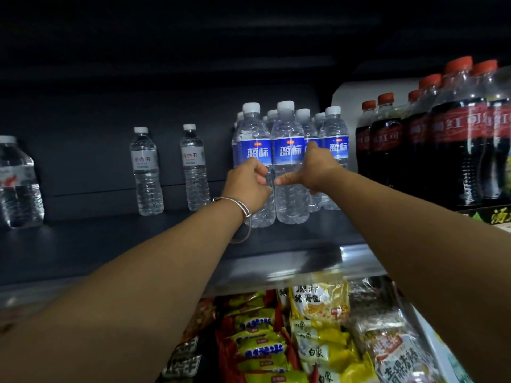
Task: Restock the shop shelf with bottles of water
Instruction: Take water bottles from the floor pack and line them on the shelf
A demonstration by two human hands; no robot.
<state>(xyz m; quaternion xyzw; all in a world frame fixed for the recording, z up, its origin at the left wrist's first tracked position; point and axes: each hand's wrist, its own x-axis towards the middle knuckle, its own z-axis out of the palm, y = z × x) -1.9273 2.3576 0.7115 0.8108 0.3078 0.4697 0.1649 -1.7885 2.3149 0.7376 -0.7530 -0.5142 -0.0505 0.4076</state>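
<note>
A cluster of several clear water bottles with blue labels and white caps stands on the dark shelf (138,244), right of centre. My left hand (249,186), with a metal bangle on the wrist, is curled around the front left blue-label bottle (253,134) just below its label. My right hand (315,168) is on the front middle blue-label bottle (287,134): the thumb lies across its front and the fingers pass behind its right side, one finger pointing up. Both bottles stand upright on the shelf, touching each other.
Two white-label water bottles (145,172) (193,167) stand apart further left, and a wider bottle (18,183) sits at the left edge. Dark cola bottles with red caps (453,134) fill the right. Below the shelf lip lie packets of noodles and snacks (318,327).
</note>
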